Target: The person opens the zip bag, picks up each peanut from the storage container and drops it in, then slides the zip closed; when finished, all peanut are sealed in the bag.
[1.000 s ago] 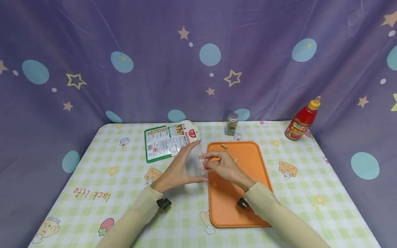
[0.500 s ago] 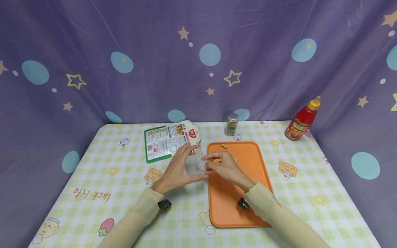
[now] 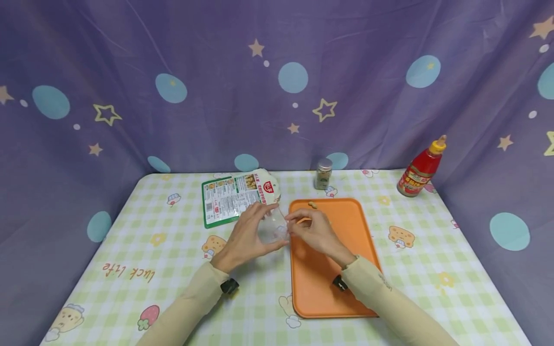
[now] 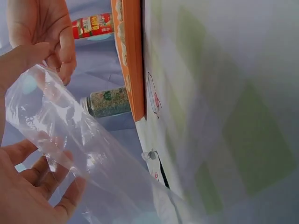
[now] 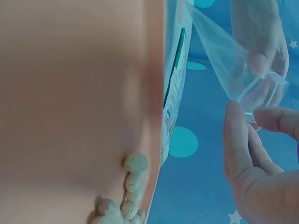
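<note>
A clear plastic bag (image 3: 273, 229) hangs between the two hands over the table, left of the orange tray (image 3: 329, 288). My left hand (image 3: 245, 240) holds it in a wide curve, thumb on the near side and fingers on the far side. The thumb (image 4: 21, 63) presses at the bag's upper edge in the left wrist view, with fingers seen through the film. My right hand (image 3: 318, 235) pinches the bag's right edge between thumb and fingertips, above the tray's left rim. Unshelled peanuts (image 5: 134, 179) lie along the tray's far side, partly hidden by the right hand in the head view.
Behind the left hand lies a white and green printed packet (image 3: 231, 199). A small glass spice jar (image 3: 323, 175) stands behind the tray. Toward the back right stands a red sauce bottle (image 3: 420, 170) with a yellow cap. A purple curtain (image 3: 216, 120) closes off the table's back.
The left fingertips have drawn down and closer to the thumb. The right fingertips have shifted slightly right along with the bag's edge, and the bag looks more spread between the hands.
</note>
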Available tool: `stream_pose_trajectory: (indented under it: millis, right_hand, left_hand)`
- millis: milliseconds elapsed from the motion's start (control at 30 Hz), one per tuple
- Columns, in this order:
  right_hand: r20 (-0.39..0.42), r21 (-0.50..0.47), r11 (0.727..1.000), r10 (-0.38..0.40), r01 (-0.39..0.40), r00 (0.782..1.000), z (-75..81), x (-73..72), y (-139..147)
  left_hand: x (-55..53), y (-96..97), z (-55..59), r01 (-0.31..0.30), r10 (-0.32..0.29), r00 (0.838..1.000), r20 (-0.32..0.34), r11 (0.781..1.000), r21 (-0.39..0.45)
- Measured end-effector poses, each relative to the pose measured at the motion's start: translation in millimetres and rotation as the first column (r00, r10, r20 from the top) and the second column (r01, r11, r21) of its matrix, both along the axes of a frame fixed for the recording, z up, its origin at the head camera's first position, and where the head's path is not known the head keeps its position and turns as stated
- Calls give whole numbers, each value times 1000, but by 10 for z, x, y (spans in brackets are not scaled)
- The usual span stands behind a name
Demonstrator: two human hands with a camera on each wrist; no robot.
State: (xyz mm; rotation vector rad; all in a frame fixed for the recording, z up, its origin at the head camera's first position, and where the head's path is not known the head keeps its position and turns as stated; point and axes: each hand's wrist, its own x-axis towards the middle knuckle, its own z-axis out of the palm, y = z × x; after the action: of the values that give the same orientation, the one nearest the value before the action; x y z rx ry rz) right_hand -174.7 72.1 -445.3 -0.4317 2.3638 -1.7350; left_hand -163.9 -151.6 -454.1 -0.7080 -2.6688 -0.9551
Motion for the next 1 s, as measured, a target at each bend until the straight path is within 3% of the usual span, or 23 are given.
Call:
stream_pose_trajectory:
  millis: [200,400,633,1000]
  right_hand:
    - [-84,19,999,-34,36,996,52,4,-2]
    - [-13,-36,998,58,-58,998,55,28,-62]
    - [-12,-41,994,99,-99,995,5,32,-70]
    - [5,-102,990,95,-94,995,73,-16,-32]
  left_hand:
    - [5,28,12,-22,12,997,-80,991,-133]
    - [-11,66,-25,-10,-13,990,-142,987,-159]
    - [-8,80,-76,-5,-12,994,-107,988,-156]
    - [-13,66,-93,-16,12,997,-70,998,-63]
